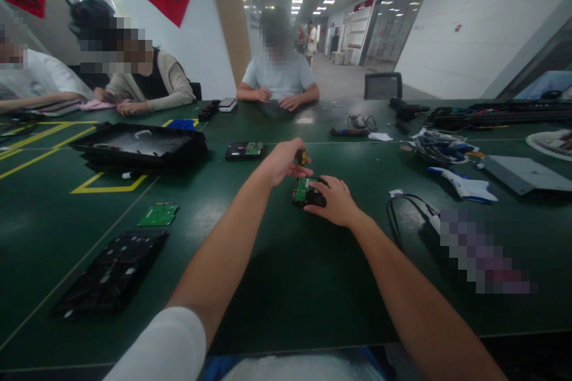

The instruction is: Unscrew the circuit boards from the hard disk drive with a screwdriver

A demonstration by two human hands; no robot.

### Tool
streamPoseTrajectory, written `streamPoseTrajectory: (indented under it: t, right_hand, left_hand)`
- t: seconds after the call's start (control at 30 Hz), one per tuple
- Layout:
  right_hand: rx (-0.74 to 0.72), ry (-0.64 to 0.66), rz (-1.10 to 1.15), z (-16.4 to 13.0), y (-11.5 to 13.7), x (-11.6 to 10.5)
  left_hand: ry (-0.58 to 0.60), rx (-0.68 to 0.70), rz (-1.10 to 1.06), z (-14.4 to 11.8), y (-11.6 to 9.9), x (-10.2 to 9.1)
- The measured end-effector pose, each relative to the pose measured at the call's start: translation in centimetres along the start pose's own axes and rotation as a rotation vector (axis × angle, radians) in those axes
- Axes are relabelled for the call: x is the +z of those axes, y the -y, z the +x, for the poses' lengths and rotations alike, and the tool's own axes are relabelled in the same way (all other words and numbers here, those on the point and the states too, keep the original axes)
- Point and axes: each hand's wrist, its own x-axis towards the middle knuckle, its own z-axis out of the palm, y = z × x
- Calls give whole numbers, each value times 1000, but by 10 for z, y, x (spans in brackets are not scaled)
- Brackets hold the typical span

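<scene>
Left hand grips a screwdriver over the hard drive; right hand clamps it to the surface, mid-unscrewing.

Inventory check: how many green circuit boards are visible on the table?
3. One loose green board lies near the left; one on the drive mid-table; one on the drive under the hands, partly covered. Others may hide in the right-side clutter.

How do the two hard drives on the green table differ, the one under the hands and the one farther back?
The near hard drive is steadied by the right hand while the left hand holds a screwdriver over it. The far hard drive lies untouched and fully visible. Both show green circuit boards facing up.
</scene>
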Motion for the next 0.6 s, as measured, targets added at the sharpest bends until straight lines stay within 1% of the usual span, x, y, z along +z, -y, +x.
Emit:
streamPoseTrajectory:
  t: [0.1, 0.23, 0.3, 0.47, 0.53, 0.6]
  right_hand:
    - [1, 4, 1, 0, 0, 0]
    - [2, -3, -3, 0, 0, 1]
    - [-2, -14, -4, 0, 0, 1]
    - [-7, -29, -4, -1, 1, 2]
    - [-7, -23, -1, 0, 1, 1]
    - [-5, -16, 0, 0, 0, 1]
  left_hand:
    - [-9, -7, -7, 2, 1, -1]
    - [-51, 25, 31, 2, 0, -1]
    - [-37, 21, 21, 1, 0, -1]
    - [62, -34, -50, -1, -1, 0]
    - [54, -27, -42, -1, -1, 0]
    - [18, 2, 4, -1, -1, -1]
